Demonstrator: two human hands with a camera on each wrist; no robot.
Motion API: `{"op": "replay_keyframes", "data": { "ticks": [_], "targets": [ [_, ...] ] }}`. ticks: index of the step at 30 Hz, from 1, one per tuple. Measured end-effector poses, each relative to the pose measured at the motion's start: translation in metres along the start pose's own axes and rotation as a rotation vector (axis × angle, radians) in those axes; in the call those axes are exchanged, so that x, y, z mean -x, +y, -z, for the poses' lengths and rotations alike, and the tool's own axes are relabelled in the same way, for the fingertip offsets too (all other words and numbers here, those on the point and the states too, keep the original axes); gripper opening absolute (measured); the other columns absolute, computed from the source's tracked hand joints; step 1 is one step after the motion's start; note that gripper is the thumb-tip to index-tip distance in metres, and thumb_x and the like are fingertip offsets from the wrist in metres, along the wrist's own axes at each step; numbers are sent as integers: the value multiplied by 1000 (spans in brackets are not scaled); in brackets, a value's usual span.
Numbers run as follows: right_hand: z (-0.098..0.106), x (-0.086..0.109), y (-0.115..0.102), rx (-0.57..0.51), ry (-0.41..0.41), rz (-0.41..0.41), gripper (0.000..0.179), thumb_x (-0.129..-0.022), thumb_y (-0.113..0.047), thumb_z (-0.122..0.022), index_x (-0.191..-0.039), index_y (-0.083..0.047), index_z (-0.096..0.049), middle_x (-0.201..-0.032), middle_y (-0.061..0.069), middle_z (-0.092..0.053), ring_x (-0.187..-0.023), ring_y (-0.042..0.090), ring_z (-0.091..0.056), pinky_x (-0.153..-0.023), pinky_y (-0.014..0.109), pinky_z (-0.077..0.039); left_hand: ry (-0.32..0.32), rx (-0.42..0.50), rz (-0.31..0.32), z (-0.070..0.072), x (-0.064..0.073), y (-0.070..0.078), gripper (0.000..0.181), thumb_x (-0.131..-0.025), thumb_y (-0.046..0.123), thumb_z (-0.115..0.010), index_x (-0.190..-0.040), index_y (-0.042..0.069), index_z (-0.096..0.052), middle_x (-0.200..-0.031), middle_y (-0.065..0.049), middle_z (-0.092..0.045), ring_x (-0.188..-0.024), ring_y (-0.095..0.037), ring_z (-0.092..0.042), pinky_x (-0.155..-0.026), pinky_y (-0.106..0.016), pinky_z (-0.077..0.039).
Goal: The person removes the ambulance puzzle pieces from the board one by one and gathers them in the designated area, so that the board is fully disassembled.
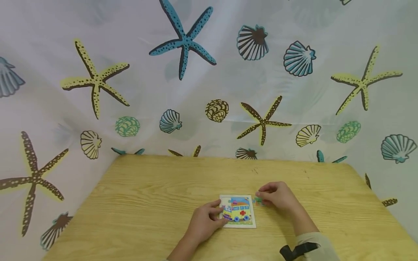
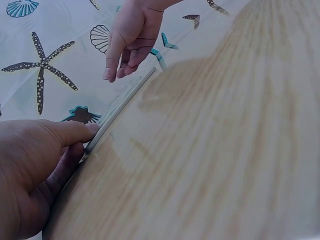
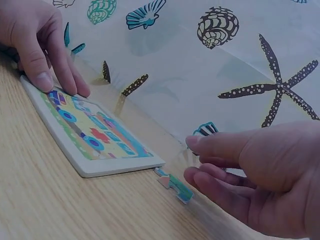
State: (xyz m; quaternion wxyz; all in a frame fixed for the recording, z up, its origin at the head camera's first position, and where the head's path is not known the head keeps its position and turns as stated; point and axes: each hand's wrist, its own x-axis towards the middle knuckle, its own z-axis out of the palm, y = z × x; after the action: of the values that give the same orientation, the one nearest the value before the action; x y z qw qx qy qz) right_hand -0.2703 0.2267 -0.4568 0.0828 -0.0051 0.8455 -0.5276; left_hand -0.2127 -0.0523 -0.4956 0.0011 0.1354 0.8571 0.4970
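Note:
A square jigsaw board [image 1: 237, 226] with a white frame and a picture of a yellow ambulance lies on the table. My left hand [image 1: 206, 221] holds its left side, thumb at the near corner and fingers along the edge. The picture's upper left part is pale. Just right of the board, a small green and orange puzzle piece [image 3: 178, 189] rests on the wood by the frame's corner. My right hand [image 1: 277, 197] hovers over that piece, thumb and fingers apart with nothing between them in the right wrist view.
The wooden table [image 1: 147, 203] extends around the board on all sides. Behind it hangs a white cloth [image 1: 140, 90] printed with starfish and shells, which also encloses the left and right sides. A black strap [image 1: 298, 250] crosses the right sleeve.

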Motion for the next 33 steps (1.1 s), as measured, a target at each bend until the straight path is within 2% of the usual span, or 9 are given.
{"op": "replay_keyframes", "data": {
  "ticks": [2,5,10,16,25,33],
  "targets": [
    [2,0,0,-52,-62,26,31,-91,-22,-74,-111,2,-70,-101,11,-72,-79,18,-70,-73,32,-61,3,-1,-3,-1,0,0,42,-82,19,-83,-116,-1,-71,-142,-16,-58,-67,-4,-52,-61,-17,-47],
    [0,-2,-3,-63,-155,76,37,-93,-23,-72,-118,4,-67,-106,14,-70,-83,19,-71,-77,34,-61,8,-9,-11,-2,0,-1,42,-82,19,-83,-116,-1,-71,-142,-16,-59,-68,-4,-52,-61,-17,-47],
    [-10,-6,-11,19,-250,137,37,-94,-26,-71,-119,1,-69,-105,12,-66,-86,18,-68,-77,33,-61,6,-17,-20,-2,-1,-2,42,-82,20,-83,-117,0,-71,-141,-17,-59,-68,-4,-53,-62,-18,-48],
    [-26,-11,-23,136,-302,196,33,-96,-31,-68,-115,-5,-73,-104,9,-69,-73,16,-58,-63,28,-52,1,0,-6,0,0,0,43,-83,21,-82,-117,-1,-71,-141,-16,-59,-67,-4,-54,-60,-18,-47],
    [-46,-17,-27,130,-406,216,28,-99,-24,-64,-116,-4,-73,-83,8,-67,-60,13,-54,-57,25,-47,-9,-11,-7,1,0,0,43,-83,21,-82,-118,-1,-70,-141,-15,-59,-69,-4,-54,-61,-17,-47],
    [-58,-20,-22,164,-378,225,25,-98,-23,-65,-114,-7,-74,-85,4,-68,-59,12,-54,-56,24,-47,-13,-9,-21,3,2,-2,44,-83,21,-82,-119,-2,-70,-142,-17,-59,-67,-3,-54,-60,-17,-48]
  ]
}}
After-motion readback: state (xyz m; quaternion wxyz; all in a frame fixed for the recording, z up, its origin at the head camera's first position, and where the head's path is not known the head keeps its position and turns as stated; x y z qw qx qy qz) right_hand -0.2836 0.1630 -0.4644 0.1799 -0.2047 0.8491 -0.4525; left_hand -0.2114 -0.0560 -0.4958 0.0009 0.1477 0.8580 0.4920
